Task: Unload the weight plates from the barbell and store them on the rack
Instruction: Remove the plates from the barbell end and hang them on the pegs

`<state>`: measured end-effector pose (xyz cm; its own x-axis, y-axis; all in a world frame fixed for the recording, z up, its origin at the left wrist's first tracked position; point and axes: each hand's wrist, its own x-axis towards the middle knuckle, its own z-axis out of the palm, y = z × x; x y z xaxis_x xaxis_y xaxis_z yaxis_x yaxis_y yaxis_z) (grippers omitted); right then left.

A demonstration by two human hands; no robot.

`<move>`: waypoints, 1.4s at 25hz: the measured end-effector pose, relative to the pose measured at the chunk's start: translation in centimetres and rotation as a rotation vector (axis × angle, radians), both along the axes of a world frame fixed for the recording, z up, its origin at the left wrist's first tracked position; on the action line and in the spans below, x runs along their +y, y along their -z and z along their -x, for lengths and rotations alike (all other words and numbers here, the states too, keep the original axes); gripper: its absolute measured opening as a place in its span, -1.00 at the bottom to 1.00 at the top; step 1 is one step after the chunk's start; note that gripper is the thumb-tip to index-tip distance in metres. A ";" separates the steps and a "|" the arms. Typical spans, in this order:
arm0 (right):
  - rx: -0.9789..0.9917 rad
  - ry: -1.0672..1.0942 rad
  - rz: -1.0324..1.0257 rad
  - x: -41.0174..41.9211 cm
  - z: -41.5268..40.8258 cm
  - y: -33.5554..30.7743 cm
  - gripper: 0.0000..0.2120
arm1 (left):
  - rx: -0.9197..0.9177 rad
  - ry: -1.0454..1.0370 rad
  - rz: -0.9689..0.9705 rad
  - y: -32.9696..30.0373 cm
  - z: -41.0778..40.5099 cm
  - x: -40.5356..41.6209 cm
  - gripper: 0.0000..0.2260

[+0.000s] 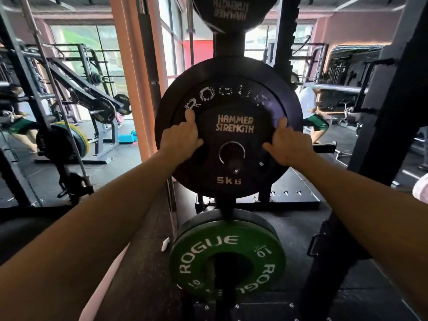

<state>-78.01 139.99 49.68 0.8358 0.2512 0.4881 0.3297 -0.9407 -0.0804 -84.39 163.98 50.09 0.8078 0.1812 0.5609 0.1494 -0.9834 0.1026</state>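
Note:
A small black 5 kg Hammer Strength plate [234, 140] hangs on a storage peg [234, 162] of the rack post [229, 46], in front of a larger black Rogue plate [231, 72]. My left hand [181, 137] grips the small plate's left edge, thumb up against the larger plate. My right hand [286, 143] grips its right edge. A green 10 kg Rogue plate [228, 256] sits on the peg below. Another black Hammer Strength plate [231, 10] hangs on the peg above.
A black rack upright [379, 126] stands close on the right. An empty barbell [53, 89] leans at the left beside loaded machines. Other people [310, 112] exercise in the background on both sides. Black rubber flooring [139, 262] lies underfoot.

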 end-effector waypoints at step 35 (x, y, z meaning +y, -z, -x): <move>0.133 -0.155 0.080 -5.2 -4.7 -5.0 -0.24 | 0.233 0.061 0.051 -5.9 -3.3 -3.2 -0.23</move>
<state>-73.28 134.79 54.64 0.8400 0.4154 0.3491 0.4625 -0.8846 -0.0602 -81.09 160.76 55.95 0.9245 0.1513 0.3499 0.1152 -0.9858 0.1218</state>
